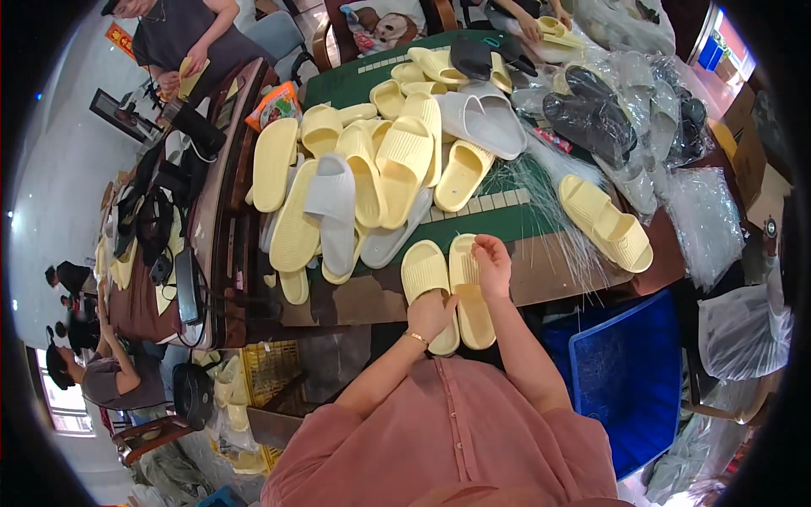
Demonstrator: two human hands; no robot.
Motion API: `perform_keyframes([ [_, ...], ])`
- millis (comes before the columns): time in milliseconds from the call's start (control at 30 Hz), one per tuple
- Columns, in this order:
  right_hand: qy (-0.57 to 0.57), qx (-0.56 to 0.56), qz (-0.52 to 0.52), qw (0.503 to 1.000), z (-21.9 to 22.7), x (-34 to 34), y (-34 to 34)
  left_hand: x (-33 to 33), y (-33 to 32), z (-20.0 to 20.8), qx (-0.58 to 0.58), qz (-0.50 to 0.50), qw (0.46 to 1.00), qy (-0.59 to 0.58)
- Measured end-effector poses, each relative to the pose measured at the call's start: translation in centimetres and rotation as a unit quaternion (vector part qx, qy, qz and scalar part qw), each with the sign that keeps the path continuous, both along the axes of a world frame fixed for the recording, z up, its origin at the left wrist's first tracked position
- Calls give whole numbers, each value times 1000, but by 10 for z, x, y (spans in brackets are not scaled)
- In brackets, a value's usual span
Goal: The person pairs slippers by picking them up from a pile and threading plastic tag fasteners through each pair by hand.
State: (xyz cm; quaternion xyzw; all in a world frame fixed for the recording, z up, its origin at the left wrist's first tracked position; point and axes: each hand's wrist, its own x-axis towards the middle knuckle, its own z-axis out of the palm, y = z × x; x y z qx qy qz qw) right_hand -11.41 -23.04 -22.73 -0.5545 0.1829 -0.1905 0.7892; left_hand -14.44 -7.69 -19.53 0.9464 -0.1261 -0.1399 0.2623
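Close in front of me, two pale yellow slippers lie side by side at the table's near edge, toes pointing away. My left hand [432,313] grips the left slipper [425,269], its fingers hidden under the strap and its thumb reaching toward the other one. Over the strap of the right slipper [476,314], my right hand [493,264] is closed with bent fingertips pressed together; whatever they hold, if anything, is too small to make out. A pile of yellow slippers [405,159] lies just beyond, mixed with grey slippers [330,205].
Clear plastic strips [553,203] spread across the green tabletop [528,230]. Another yellow slipper [604,221] and bagged dark slippers [587,118] lie to the right. Below stands a blue bin [629,380]. Co-workers' hands [532,29] handle slippers at the far side.
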Motion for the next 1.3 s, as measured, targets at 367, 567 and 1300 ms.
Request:
perform_keyframes([
  [367,-37,166,-51,984,-7,-10,-23,11,-6,-3,34,8,997,-64],
  [567,53,137,-107,983,-34,-54,-61,47,38,80,61,-37,997,-27],
  [1300,55,-278,-472,835,-3,-95,-281,61,86,42,-266,106,952,-108],
])
